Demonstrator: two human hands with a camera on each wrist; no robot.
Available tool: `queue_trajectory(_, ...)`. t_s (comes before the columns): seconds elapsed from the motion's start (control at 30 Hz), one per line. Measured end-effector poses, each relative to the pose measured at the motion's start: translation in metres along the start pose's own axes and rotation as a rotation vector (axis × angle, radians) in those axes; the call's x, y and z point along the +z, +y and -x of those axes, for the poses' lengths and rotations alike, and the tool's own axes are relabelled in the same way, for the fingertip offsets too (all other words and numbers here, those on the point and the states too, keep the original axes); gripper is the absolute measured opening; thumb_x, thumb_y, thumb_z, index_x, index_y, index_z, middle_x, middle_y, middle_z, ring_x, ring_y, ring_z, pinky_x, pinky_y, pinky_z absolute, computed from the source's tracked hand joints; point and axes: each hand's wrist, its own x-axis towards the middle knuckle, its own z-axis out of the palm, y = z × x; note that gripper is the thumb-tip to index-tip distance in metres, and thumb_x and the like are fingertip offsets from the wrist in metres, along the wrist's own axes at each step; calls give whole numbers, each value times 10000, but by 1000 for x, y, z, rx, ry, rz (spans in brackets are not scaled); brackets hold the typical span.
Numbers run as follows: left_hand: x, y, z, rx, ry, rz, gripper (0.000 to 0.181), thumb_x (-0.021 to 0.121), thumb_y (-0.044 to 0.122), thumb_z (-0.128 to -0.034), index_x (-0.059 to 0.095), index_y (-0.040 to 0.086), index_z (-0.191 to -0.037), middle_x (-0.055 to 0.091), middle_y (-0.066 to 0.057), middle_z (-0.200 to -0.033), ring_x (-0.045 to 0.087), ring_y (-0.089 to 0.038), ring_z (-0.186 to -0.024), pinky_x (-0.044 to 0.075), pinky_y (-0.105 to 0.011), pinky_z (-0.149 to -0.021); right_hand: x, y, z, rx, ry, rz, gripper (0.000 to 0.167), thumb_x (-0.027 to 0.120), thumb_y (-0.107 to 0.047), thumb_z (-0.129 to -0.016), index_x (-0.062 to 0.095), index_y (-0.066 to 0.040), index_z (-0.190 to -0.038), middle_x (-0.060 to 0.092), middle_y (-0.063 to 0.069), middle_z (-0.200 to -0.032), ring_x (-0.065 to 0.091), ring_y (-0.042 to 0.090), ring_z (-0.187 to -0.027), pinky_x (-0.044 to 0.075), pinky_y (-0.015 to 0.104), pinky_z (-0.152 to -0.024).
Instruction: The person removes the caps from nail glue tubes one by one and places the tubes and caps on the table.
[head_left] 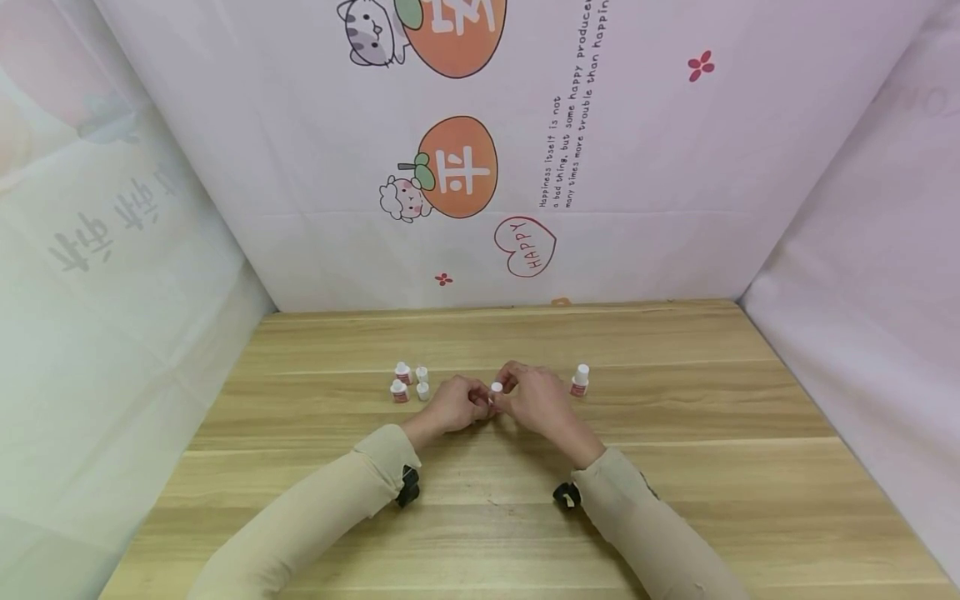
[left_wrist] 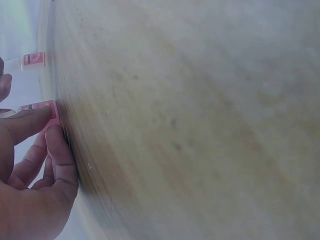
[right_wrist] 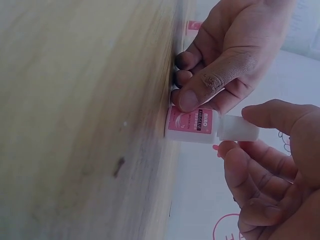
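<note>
Here we are at mid-table, and both hands are at work on one small glue bottle [right_wrist: 192, 121] — upright, its base on or barely above the tabletop [head_left: 480, 533]; the contact is hard to judge. The left hand [head_left: 459, 404] closes thumb and fingers around the lower body, the thumb pressed against the pink label. The right hand [head_left: 538, 400] comes in from above, thumb and forefinger drawn together on either side of the white cap [right_wrist: 239, 128], which sits at the neck.

It looks like a cap-turning moment, though the pictures don't tell whether it's going on or coming off. Either way, the low hold is a sound one: it should stop the body from spinning. The left hand wants just enough pressure for that — a hard squeeze could push glue up through the neck. The right should turn from the fingertips, in short twists, with the cap square to the neck; a sideways pull would risk tipping the bottle or crossing the thread.

Over on the left, two open bottles [head_left: 400, 392] stand beside two loose caps [head_left: 423, 391], well apart from the elbow-free working spot. On the right waits a capped bottle [head_left: 580, 382], near the right hand, so that hand is best lifted clear before it swings outward.
</note>
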Motion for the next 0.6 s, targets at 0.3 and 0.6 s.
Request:
queue_trajectory(0.3,1,0,0,-4,2,3,138,710,88,-859,748,101,-991,736,-10,-842,586,-62,-689,467,-208,-634,-2,-1,1,21,-9,-8,185,769,-379,-848,678,-248,-941,735,-83,-886,630,179,-807,443,314,-677)
queue_trajectory(0.6,0,2,1,5,5,-4,161,702,68,-849,749,86,-1003,739,-24,-861,589,-65,-730,474,-210,-666,-2,-1,2,-2,-3,-10,169,765,-367,-851,675,-243,-921,732,-87,-871,623,169,-777,436,306,-658)
